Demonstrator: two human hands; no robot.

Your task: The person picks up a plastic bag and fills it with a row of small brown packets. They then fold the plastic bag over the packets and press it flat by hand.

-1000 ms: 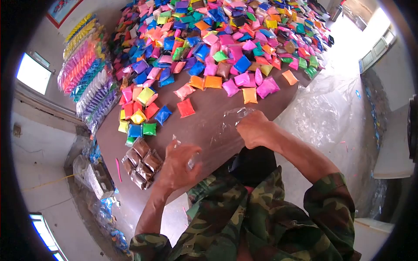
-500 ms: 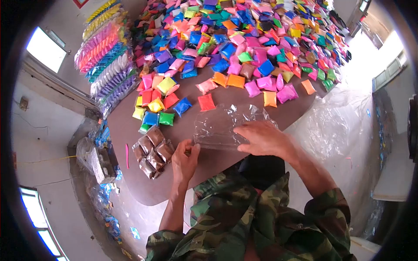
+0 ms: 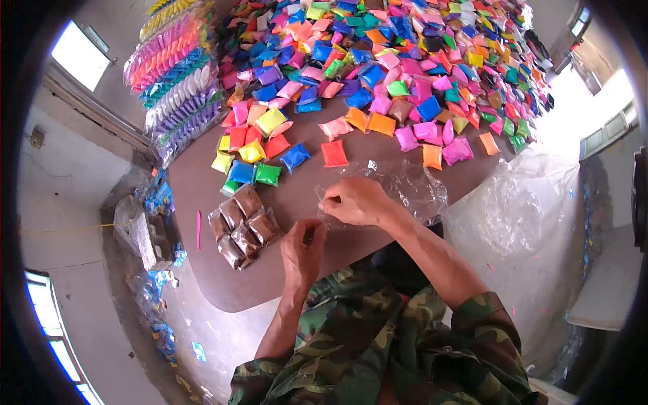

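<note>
A clear, crinkled plastic bag (image 3: 415, 192) lies across the near part of the brown table (image 3: 223, 287). My right hand (image 3: 358, 201) reaches over it, thumb and fingers pinched at the bag's left end. Just below and left of it, my left hand (image 3: 304, 251) is closed, its thumb and forefinger pinching the bag's near left corner; the film between the fingertips is hard to see. Beside my left hand sits a clear pack of brown packets (image 3: 244, 226), laid out in two rows.
A large heap of colourful small packets (image 3: 405, 67) covers the far side. Loose packets, including a red packet (image 3: 334, 154), lie nearer. Strips of packets (image 3: 179, 88) are stacked at the left. A pink stick (image 3: 198, 231) lies near the left edge. Clear sheeting (image 3: 513, 202) hangs at the right.
My right hand has moved left along the bag to its left end, close to my left hand. My left hand has shifted slightly right. The view has turned a little.
</note>
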